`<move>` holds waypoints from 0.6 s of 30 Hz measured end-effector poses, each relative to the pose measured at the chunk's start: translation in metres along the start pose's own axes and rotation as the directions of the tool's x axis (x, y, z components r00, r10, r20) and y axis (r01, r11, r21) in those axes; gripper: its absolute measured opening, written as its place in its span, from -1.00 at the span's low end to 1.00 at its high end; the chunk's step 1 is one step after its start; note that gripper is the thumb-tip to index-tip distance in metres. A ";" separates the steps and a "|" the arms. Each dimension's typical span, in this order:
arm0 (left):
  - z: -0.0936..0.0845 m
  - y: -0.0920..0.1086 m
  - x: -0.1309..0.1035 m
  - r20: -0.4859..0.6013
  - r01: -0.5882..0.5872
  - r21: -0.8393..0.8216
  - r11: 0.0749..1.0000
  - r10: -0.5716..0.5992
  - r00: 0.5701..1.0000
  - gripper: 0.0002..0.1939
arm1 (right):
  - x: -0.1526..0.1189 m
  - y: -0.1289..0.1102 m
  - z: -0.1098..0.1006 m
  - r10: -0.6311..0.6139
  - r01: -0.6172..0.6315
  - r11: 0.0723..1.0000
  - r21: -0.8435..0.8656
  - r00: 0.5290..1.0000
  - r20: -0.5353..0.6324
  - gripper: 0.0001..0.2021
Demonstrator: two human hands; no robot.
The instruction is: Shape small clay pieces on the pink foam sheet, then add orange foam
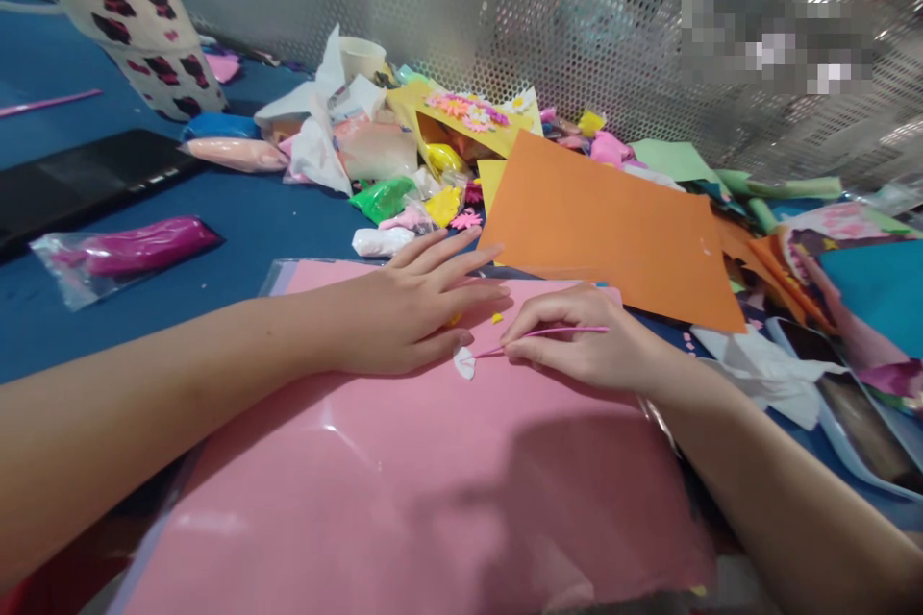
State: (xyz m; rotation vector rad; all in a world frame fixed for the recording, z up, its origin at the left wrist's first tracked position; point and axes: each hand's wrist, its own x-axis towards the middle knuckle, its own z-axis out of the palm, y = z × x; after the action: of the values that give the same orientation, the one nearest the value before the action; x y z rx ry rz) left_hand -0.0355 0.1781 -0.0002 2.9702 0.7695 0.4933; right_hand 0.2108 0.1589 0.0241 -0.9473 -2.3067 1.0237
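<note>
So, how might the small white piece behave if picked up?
The white piece is probably light, being tiny beside the right hand. It may be soft and dent easily, as faint lines mark it near the pink tool.

Illumination moderate; source out of frame. Broad, soft-edged shadow across the lower right of the pink sheet (346,519); small white glints on its clear plastic cover (330,428). Strong glare on the perforated metal panel (433,0), upper right, beside a pixelated patch (775,34). Edges stretched and soft; hands (425,307) reasonably legible, slightly blurred.
</note>
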 end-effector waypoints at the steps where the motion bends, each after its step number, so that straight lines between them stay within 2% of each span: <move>1: 0.000 0.000 0.000 -0.001 -0.001 -0.001 1.000 0.001 1.000 -0.56 | 0.000 0.000 0.000 -0.002 0.002 1.000 0.000 1.000 -0.003 -0.91; 10: 0.001 0.000 -0.001 0.008 0.017 0.010 1.000 -0.017 1.000 -0.54 | 0.001 -0.002 0.011 -0.011 0.010 0.997 0.079 1.000 0.005 -0.89; 18: 0.002 -0.001 -0.001 0.010 -0.005 0.031 1.000 0.005 1.000 -0.54 | -0.001 -0.003 0.005 0.032 -0.034 0.997 0.062 0.999 0.030 -0.90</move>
State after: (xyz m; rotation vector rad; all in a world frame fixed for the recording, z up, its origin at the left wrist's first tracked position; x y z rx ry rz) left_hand -0.0368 0.1787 -0.0025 3.0009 0.7763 0.4715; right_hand 0.2072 0.1540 0.0233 -0.9544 -2.2758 1.1238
